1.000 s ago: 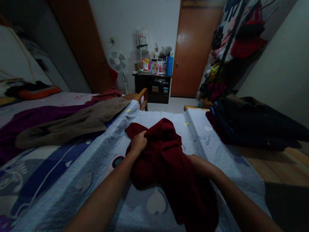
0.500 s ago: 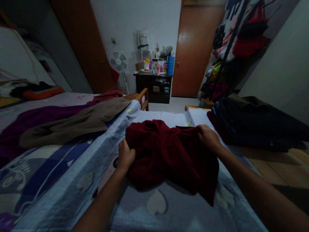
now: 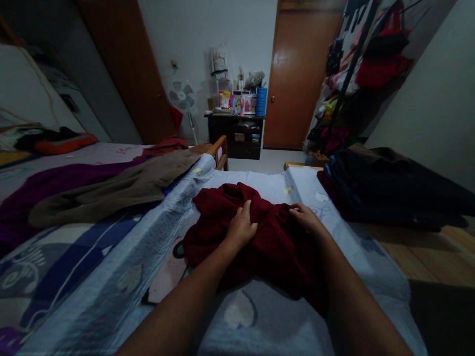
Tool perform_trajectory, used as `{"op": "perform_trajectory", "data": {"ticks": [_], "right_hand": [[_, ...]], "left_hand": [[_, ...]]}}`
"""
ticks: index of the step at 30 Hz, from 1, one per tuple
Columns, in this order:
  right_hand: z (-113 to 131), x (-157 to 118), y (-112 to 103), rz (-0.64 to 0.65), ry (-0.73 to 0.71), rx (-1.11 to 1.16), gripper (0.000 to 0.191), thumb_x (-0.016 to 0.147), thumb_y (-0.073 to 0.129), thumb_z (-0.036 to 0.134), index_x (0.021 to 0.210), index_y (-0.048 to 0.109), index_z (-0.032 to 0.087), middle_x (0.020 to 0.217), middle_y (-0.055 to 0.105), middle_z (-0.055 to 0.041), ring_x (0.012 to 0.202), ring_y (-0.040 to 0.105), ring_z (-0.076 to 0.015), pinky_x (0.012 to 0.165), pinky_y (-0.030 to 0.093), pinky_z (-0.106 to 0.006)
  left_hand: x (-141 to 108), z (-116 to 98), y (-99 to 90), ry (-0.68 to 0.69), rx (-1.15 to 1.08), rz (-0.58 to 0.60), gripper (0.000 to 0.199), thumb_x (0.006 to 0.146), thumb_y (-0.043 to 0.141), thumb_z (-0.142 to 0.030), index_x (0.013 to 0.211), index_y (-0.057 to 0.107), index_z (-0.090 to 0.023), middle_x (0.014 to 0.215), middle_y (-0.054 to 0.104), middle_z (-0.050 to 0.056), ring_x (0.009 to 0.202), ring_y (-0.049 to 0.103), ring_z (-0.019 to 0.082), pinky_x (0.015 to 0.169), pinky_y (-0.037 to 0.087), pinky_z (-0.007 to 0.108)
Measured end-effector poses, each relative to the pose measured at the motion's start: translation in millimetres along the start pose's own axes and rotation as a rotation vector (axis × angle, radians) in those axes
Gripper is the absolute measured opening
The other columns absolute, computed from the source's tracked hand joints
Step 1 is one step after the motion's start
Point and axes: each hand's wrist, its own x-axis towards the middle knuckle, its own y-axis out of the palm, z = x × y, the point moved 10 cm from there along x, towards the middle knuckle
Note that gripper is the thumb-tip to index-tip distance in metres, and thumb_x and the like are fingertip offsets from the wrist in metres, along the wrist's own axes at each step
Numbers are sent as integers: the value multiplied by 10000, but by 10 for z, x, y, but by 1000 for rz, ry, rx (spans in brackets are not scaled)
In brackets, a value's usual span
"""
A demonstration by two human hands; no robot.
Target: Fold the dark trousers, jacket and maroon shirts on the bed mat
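A dark red garment (image 3: 267,247) lies crumpled on the pale blue bedcover (image 3: 241,341), its folds bunched in the middle. Over its centre, my left hand (image 3: 240,228) rests against the cloth with the forefinger stretched out and the thumb apart. My right hand (image 3: 306,217) pinches the garment's upper right edge between thumb and fingers. What kind of garment it is cannot be made out. Part of its right side is hidden by my right forearm. A pink printed patch (image 3: 166,277) shows on the cover beside its left edge.
A stack of folded dark clothes (image 3: 386,188) sits on the right, by a wooden surface (image 3: 426,252). Brown clothing (image 3: 118,185) and a purple garment (image 3: 63,183) lie on the left. Farther back are a fan (image 3: 182,96), a dark cabinet (image 3: 233,136) and a door (image 3: 293,79).
My left hand has let go of the garment's left edge and moved right onto its middle. My right hand has shifted left and slightly nearer, drawing the cloth's right side inward.
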Motion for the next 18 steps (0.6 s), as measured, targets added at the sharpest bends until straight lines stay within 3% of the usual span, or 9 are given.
{"op": "perform_trajectory", "data": {"ticks": [3, 8, 11, 14, 16, 18], "right_hand": [[-45, -3, 105, -63, -32, -80, 354, 851, 432, 338, 1082, 626, 151, 954, 693, -80, 854, 639, -191, 735, 473, -278], [-161, -62, 318, -83, -17, -150, 384, 844, 422, 291, 1153, 586, 132, 1077, 669, -126, 986, 618, -214, 837, 446, -295], [-209, -95, 403, -75, -19, -147, 361, 840, 426, 297, 1107, 598, 125, 1086, 665, -137, 998, 610, -214, 837, 441, -286], [-246, -96, 438, -74, -37, -125, 366, 866, 390, 374, 1047, 609, 143, 1062, 668, -119, 973, 610, -209, 829, 444, -286], [-278, -91, 411, -107, -41, -96, 404, 884, 332, 431, 994, 618, 167, 1035, 669, -100, 957, 605, -213, 828, 448, -300], [-325, -95, 354, -157, -26, -53, 440, 892, 275, 463, 923, 620, 191, 978, 670, -85, 929, 599, -220, 819, 453, -316]], "left_hand": [[-14, 92, 77, 16, -287, 58, 524, 712, 531, -86, 1227, 565, -176, 1123, 679, 86, 1017, 639, 227, 939, 472, 350], [-251, 353, -309, -68, -790, -41, 428, 703, 527, -161, 1126, 591, -158, 1025, 709, 41, 910, 662, 200, 852, 517, 327], [-469, 708, -703, -208, -812, -268, 411, 692, 575, -197, 1101, 595, -169, 947, 711, 14, 837, 660, 186, 807, 514, 303], [-680, 1056, -1036, -256, -814, -495, 363, 693, 590, -218, 1055, 606, -196, 937, 697, -9, 830, 649, 177, 813, 505, 294], [-777, 1280, -1138, -305, -794, -570, 356, 701, 568, -236, 1053, 603, -202, 908, 689, -7, 794, 647, 186, 791, 515, 319], [-815, 1419, -1187, -358, -653, -557, 326, 708, 532, -238, 1019, 619, -194, 870, 676, 12, 780, 642, 209, 791, 519, 366]]}}
